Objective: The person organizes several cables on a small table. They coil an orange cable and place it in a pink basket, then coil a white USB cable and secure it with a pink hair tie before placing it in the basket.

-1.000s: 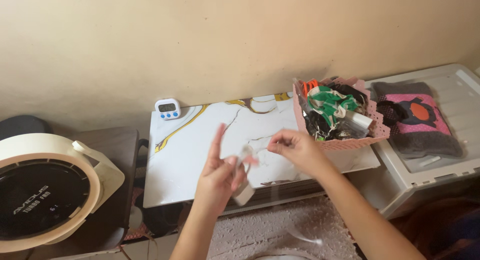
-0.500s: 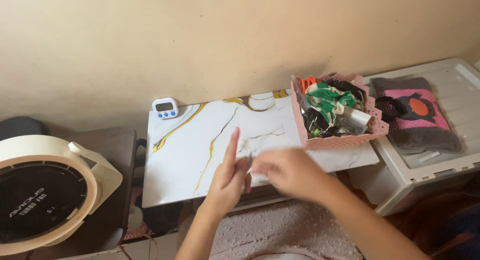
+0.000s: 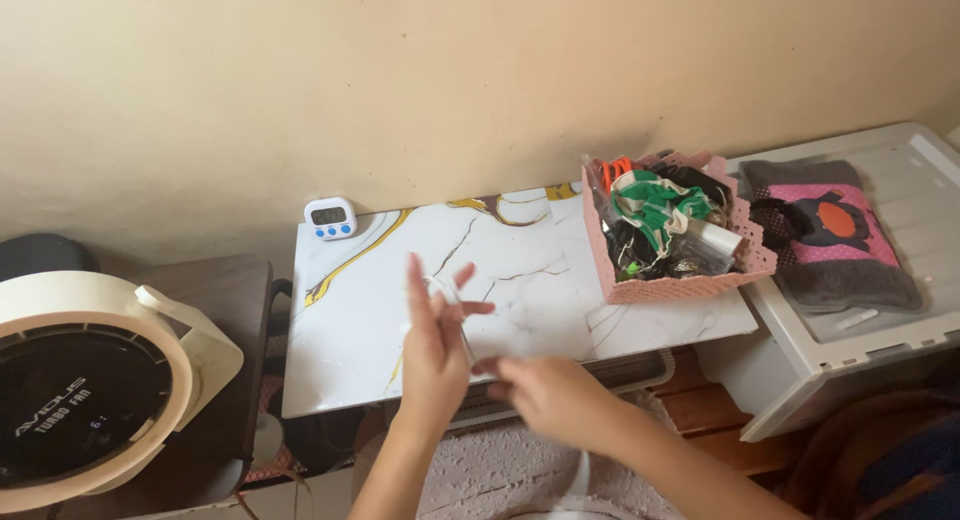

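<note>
My left hand [image 3: 434, 345] is raised over the front edge of the white marble-patterned tabletop [image 3: 350, 320], fingers upright and slightly spread. A thin white cable [image 3: 445, 290] loops around those fingers. Just below and to the right, my right hand [image 3: 545, 395] pinches the same cable, which trails down toward the bottom edge of the view. Motion blur hides the cable's end.
A small white digital timer [image 3: 331, 218] stands at the table's back left. A pink basket [image 3: 680, 285] stuffed with several items sits on its right end. A round white fan [image 3: 90, 380] is at the left. A white plastic box [image 3: 870, 340] with a grey-and-pink pouch [image 3: 835, 230] is at the right.
My right hand dropped from beside the basket to below my left hand, drawing the cable around the left fingers. The white plug seen hanging a second ago is out of sight.
</note>
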